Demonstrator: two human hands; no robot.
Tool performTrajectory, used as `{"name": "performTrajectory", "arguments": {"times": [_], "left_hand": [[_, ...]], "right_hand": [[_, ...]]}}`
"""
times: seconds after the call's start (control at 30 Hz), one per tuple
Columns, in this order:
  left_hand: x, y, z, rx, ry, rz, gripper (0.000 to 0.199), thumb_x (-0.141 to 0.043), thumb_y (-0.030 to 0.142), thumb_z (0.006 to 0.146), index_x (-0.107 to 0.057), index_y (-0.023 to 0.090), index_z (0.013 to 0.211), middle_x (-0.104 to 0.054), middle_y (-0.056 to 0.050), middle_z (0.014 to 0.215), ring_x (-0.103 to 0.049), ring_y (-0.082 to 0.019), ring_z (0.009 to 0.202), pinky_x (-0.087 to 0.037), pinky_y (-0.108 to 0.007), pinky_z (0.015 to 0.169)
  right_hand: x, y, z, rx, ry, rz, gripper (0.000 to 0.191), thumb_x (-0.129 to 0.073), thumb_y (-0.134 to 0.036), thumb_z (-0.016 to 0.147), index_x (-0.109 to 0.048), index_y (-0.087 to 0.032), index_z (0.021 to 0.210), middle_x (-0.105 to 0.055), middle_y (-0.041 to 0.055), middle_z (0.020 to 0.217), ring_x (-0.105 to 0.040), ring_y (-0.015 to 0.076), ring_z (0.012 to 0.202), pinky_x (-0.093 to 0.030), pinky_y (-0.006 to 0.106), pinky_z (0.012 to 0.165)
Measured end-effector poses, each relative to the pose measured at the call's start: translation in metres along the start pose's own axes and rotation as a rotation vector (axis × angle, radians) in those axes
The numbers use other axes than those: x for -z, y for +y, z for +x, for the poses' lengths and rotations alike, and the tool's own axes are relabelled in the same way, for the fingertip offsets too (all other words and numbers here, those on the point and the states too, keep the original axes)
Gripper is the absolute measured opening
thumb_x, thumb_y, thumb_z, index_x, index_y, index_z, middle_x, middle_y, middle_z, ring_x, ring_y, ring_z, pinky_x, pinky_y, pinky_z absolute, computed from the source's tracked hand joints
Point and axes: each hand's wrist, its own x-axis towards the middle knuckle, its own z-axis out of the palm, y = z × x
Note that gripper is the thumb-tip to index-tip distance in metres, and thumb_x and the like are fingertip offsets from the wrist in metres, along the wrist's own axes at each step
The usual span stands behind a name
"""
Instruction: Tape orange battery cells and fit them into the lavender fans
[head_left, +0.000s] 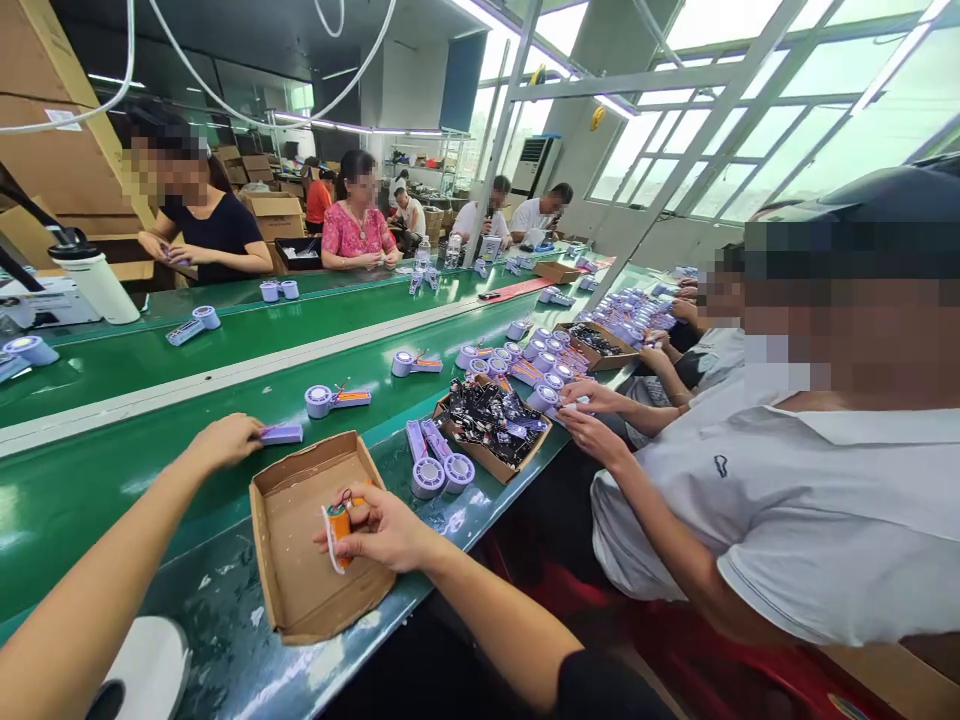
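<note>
My left hand (229,440) reaches over the green belt, its fingers closed on a purple handheld fan (282,434); only the handle shows, and the hand covers the other end. Above a shallow cardboard tray (281,590), my right hand (386,530) pinches an orange battery (340,528) with thin wires and a white strip along its side. A bit more orange shows behind the fingers. Two purple fans (442,470) lie side by side just right of the tray. Farther along the belt sits another fan (337,400) with orange in its handle.
A box of black parts (495,425) stands on the bench to the right, with many purple fans beyond it. A co-worker's hands (592,420) work beside that box. At lower left lies a white roll (146,670). Other people sit across the green belt (187,385).
</note>
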Motion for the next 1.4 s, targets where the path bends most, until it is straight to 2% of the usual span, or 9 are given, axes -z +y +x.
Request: {"name": "performTrajectory", "arguments": {"times": [0.13,0.2,0.3,0.4,0.53,0.77,1.0,1.2,1.4], "left_hand": [[0.02,0.011,-0.009,0.037,-0.085,-0.064,0.049,-0.055,0.057,0.092,-0.085,0.027,0.117,-0.082,-0.005,0.134,-0.074,-0.029,0.12,-0.054,-0.032,0.099],[0.019,0.016,-0.01,0.11,-0.056,-0.055,0.052,-0.049,0.053,0.099,-0.082,0.025,0.128,-0.081,-0.008,0.136,-0.072,-0.03,0.124,-0.052,-0.034,0.101],[0.006,0.018,-0.005,0.182,-0.031,-0.049,0.051,-0.045,0.05,0.106,-0.077,0.025,0.137,-0.078,-0.009,0.14,-0.071,-0.03,0.125,-0.05,-0.035,0.103],[-0.006,0.018,-0.001,0.197,-0.014,-0.04,0.047,-0.046,0.05,0.107,-0.076,0.03,0.138,-0.079,-0.006,0.14,-0.072,-0.028,0.122,-0.05,-0.034,0.101],[-0.014,0.019,0.004,0.199,0.018,-0.03,0.04,-0.049,0.05,0.107,-0.076,0.037,0.133,-0.081,-0.002,0.135,-0.073,-0.026,0.12,-0.052,-0.032,0.098],[-0.018,0.03,0.012,0.236,0.057,-0.036,0.041,-0.047,0.053,0.108,-0.077,0.038,0.13,-0.082,-0.003,0.131,-0.075,-0.029,0.119,-0.054,-0.034,0.096],[-0.021,0.041,0.026,0.302,0.09,-0.05,0.045,-0.037,0.047,0.112,-0.075,0.033,0.131,-0.082,-0.005,0.133,-0.076,-0.029,0.12,-0.055,-0.035,0.097],[-0.018,0.049,0.03,0.289,0.078,-0.031,0.045,-0.038,0.047,0.11,-0.075,0.029,0.13,-0.08,-0.008,0.137,-0.075,-0.031,0.123,-0.055,-0.038,0.099],[-0.006,0.058,0.031,0.263,0.047,0.002,0.046,-0.048,0.048,0.105,-0.077,0.029,0.135,-0.08,-0.009,0.138,-0.074,-0.032,0.125,-0.055,-0.036,0.099]], "right_hand": [[0.013,-0.033,0.015,0.12,0.059,-0.114,0.054,-0.096,-0.048,0.077,-0.066,-0.025,0.115,-0.085,0.0084,0.117,-0.082,0.0218,0.105,-0.063,0.033,0.087],[0.024,-0.055,0.043,0.236,0.1,-0.229,0.047,-0.091,-0.042,0.081,-0.068,-0.025,0.119,-0.084,0.0079,0.123,-0.08,0.02,0.109,-0.062,0.032,0.091],[0.039,-0.073,0.109,0.276,0.089,-0.442,0.056,-0.085,-0.041,0.085,-0.067,-0.023,0.135,-0.086,0.0027,0.106,-0.079,0.0173,0.094,-0.061,0.031,0.089],[0.049,-0.07,0.171,0.223,0.048,-0.828,0.054,-0.082,-0.036,0.088,-0.069,-0.02,0.139,-0.083,-0.0015,0.089,-0.076,0.0157,0.081,-0.059,0.029,0.086],[0.059,-0.052,0.215,0.197,0.005,-1.292,0.04,-0.081,-0.03,0.093,-0.074,-0.023,0.131,-0.084,0.0012,0.096,-0.078,0.0171,0.088,-0.058,0.028,0.086],[0.064,-0.038,0.222,0.078,-0.164,-1.568,0.039,-0.08,-0.027,0.097,-0.074,-0.024,0.136,-0.086,0.0042,0.103,-0.079,0.0199,0.092,-0.051,0.026,0.082],[0.051,-0.043,0.229,-0.045,-0.351,-1.811,0.044,-0.068,-0.049,0.106,-0.075,-0.028,0.143,-0.086,0.0107,0.122,-0.08,0.0306,0.112,-0.054,0.033,0.092],[0.043,-0.048,0.231,-0.113,-0.421,-1.863,0.045,-0.063,-0.05,0.107,-0.076,-0.026,0.143,-0.083,0.0148,0.132,-0.078,0.0342,0.122,-0.056,0.039,0.097],[0.052,-0.077,0.232,-0.129,-0.366,-1.782,0.033,-0.077,-0.048,0.1,-0.083,-0.034,0.129,-0.086,0.0021,0.127,-0.079,0.0224,0.114,-0.055,0.026,0.094]]}}
